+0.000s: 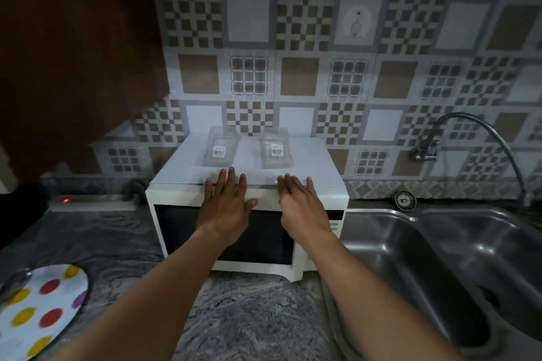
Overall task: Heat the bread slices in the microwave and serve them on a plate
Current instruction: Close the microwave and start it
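- White microwave oven point(265, 243) with a dark glass door: it stands shut on the countertop against the wall, between the power strip and the sink. The markings on its right-hand control panel are too small to read.
- Left hand point(227, 208): flat and released, with its fingers straight and spread across the front top edge of the microwave oven. It grasps nothing.
- Right hand point(302, 208): likewise flat and released, just beside the left hand on the same edge. It grasps nothing.
- Round white plate with red, yellow and purple dots point(44, 311): it lies on the countertop at lower left, well apart from the microwave oven.
- Two clear plastic containers, left point(221, 149) and right point(275, 151): they rest side by side on the oven's top. Each bears a white barcode label whose print is illegible.
- Grey marbled stone countertop point(249, 316): this is the work surface, dimly lit.
- Stainless-steel double sink point(440, 243): it is set into the countertop, just right of the oven.
- Wall-mounted metal tap with a curved flexible hose point(425, 149): it sits above the sink.
- Patterned wall tiles in grey, brown and white checks point(293, 38): they cover the back wall.
- White power strip with a red light point(93, 202): it lies along the wall, left of the oven.
- Dark brown cabinet point(73, 38): it hangs at upper left.
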The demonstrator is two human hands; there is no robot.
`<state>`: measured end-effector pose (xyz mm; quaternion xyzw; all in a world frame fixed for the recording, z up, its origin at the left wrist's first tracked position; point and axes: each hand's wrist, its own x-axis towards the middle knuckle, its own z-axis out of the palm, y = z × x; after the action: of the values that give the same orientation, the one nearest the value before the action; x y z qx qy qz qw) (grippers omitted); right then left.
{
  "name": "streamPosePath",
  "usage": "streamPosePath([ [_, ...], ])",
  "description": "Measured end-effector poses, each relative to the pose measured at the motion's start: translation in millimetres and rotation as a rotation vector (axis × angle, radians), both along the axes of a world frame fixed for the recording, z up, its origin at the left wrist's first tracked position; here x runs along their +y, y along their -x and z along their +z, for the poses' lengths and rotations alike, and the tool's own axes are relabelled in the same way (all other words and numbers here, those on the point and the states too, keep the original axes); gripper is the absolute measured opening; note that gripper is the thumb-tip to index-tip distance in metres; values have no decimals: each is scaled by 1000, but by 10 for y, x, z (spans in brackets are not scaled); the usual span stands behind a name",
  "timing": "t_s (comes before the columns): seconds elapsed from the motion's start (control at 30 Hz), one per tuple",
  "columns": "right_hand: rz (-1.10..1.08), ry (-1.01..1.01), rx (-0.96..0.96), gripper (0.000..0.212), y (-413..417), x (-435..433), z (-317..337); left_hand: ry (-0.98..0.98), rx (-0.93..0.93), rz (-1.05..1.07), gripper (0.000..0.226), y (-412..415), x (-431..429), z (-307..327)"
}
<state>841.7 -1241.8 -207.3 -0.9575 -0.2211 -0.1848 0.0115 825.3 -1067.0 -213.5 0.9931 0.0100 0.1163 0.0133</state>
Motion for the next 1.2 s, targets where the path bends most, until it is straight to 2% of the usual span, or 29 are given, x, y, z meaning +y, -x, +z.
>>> streamPosePath([
  [0.17,-33,-47,55,64,-122,-1,129,13,33,-33,65,-141,-70,95],
  [0.4,-33,-102,70,24,-211,-57,120,91,-30,-23,56,-192,-45,87],
  [0.5,-25,-84,76,17,-246,-52,134,89,-53,-13,56,-197,-28,69],
  [0.57,-19,-86,60,25,-240,-33,97,77,-61,10,56,-186,-44,43],
  [0.7,-50,-30,54,63,-154,-3,6,17,-44,51,57,-136,-127,-22],
  [0.83,-99,-52,89,79,33,0,-87,34,-63,59,65,29,-233,-174],
  [1.0,-142,-147,109,82,227,-82,-212,110,-223,20,71,320,-371,-663],
  [1.2,-167,-306,118,79,401,-346,-467,229,-21,-64,70,599,-625,-1317],
])
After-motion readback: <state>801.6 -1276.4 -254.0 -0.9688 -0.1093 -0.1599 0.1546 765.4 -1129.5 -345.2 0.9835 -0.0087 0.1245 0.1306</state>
